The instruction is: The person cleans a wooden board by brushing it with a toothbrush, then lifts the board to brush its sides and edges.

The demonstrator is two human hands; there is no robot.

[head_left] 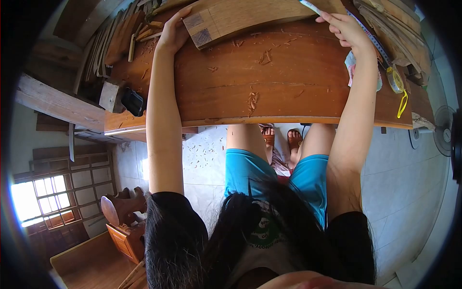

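A large curved wooden board (250, 18) with dark shaded squares marked at its left end lies at the far side of the brown table (216, 96). My left hand (174, 32) rests against the board's left end, its fingers partly hidden behind the edge. Near the board's right end, my right hand (344, 30) holds a white pen-like tool (310, 6) between thumb and fingers. Beside that hand runs the blade of a yellow tape measure (394, 79). A crumpled cloth or wrapper (351, 67) lies partly under my right forearm.
Wood strips (98, 48) are stacked at the left, and more planks (394, 33) lie at the right. A wood block (111, 95) and black object (132, 101) sit near the front left corner. Wood shavings (252, 101) are scattered about. A fan (443, 130) is at the right.
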